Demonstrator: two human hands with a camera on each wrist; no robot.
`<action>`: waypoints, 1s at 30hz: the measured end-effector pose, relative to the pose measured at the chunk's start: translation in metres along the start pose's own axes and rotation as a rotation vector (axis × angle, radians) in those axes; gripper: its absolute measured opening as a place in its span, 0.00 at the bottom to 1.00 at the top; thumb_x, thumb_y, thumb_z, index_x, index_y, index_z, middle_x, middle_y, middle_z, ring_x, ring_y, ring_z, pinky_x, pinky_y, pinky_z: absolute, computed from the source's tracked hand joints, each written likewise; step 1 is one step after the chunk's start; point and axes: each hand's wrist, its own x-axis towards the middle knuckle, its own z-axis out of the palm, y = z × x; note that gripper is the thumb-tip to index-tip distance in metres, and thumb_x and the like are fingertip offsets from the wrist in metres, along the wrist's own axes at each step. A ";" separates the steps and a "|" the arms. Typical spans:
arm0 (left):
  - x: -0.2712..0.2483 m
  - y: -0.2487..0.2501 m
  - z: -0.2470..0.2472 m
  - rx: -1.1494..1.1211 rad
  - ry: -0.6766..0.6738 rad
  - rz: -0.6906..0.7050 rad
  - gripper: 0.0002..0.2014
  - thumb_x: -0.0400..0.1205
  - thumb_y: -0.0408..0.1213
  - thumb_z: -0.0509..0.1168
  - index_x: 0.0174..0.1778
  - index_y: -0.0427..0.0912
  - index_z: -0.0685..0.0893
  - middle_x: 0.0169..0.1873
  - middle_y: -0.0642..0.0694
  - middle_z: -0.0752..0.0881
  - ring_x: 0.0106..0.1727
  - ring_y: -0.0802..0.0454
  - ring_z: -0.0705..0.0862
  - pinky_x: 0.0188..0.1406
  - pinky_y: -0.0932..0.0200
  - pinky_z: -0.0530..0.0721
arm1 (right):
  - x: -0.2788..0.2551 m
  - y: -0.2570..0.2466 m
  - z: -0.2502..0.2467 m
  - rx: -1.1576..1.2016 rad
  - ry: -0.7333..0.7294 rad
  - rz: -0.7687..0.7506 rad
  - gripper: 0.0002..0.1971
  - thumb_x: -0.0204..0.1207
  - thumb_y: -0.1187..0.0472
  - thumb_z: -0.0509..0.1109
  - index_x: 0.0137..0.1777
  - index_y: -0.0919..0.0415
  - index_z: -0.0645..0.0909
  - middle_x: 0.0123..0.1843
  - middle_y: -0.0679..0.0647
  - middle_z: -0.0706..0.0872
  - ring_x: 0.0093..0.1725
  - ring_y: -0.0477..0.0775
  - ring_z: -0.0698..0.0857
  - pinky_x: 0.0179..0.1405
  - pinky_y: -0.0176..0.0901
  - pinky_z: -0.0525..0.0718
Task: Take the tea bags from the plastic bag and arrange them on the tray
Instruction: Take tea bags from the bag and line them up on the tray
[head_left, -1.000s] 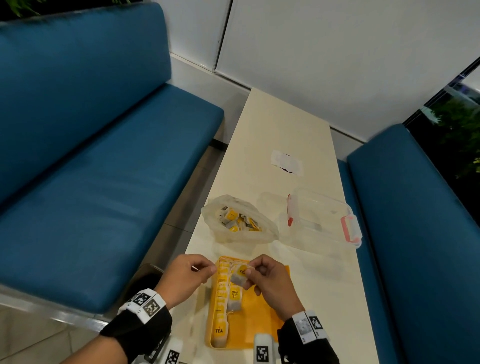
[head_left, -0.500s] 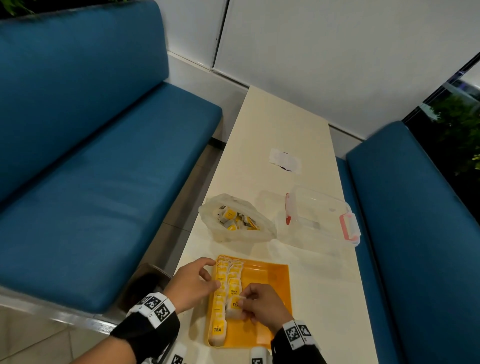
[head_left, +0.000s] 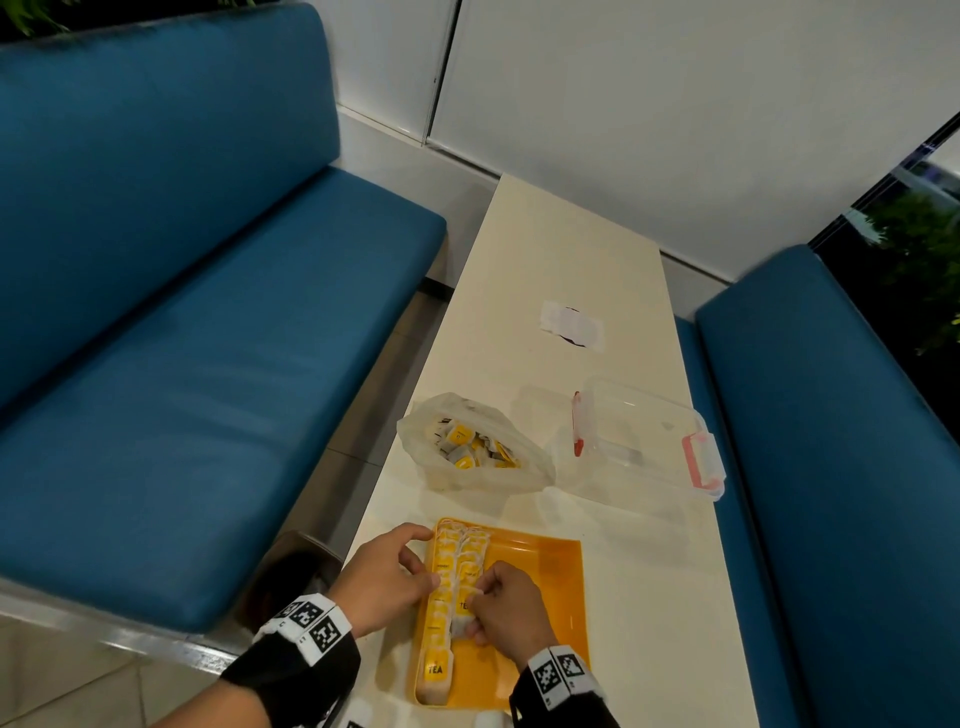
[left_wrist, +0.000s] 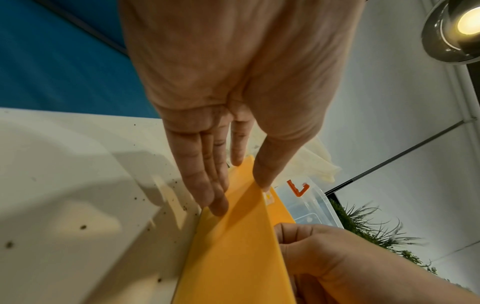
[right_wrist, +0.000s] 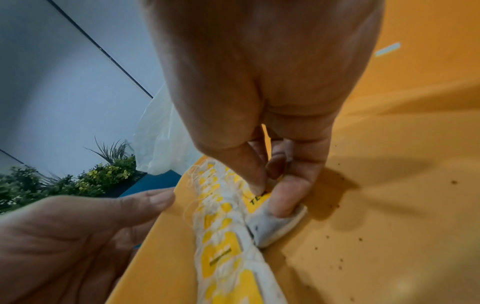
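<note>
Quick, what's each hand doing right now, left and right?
Left hand: open, straight fingers resting against the tray's left wall.
Right hand: pinching a tea bag down onto the tray.

A long cream worktop (head_left: 566, 291) runs away toward white wall panels (head_left: 649, 104). Blue padded benches flank it, one on the left (head_left: 182, 338) and one on the right (head_left: 841, 467). Green plants (head_left: 919, 260) show behind dark glass at right. A round lamp (left_wrist: 457, 28) glows overhead.
</note>
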 end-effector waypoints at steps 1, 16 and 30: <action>-0.001 0.001 0.000 0.005 -0.001 0.001 0.24 0.75 0.43 0.78 0.64 0.64 0.79 0.42 0.52 0.90 0.42 0.55 0.91 0.53 0.49 0.91 | 0.000 -0.001 0.001 0.001 0.015 0.008 0.07 0.76 0.70 0.70 0.44 0.59 0.76 0.41 0.61 0.89 0.26 0.53 0.87 0.23 0.40 0.83; 0.049 0.100 -0.041 0.432 0.164 0.364 0.12 0.88 0.41 0.61 0.58 0.49 0.90 0.54 0.54 0.87 0.55 0.55 0.86 0.58 0.54 0.85 | -0.015 -0.088 -0.085 -0.120 0.520 -0.390 0.23 0.73 0.48 0.78 0.62 0.51 0.73 0.58 0.48 0.75 0.54 0.48 0.79 0.46 0.41 0.76; 0.108 0.123 -0.046 0.879 -0.006 0.179 0.26 0.81 0.37 0.69 0.75 0.42 0.72 0.72 0.41 0.76 0.60 0.42 0.86 0.49 0.54 0.82 | 0.011 -0.121 -0.084 -0.093 0.385 -0.534 0.05 0.79 0.62 0.66 0.50 0.52 0.80 0.35 0.48 0.87 0.35 0.51 0.88 0.41 0.56 0.89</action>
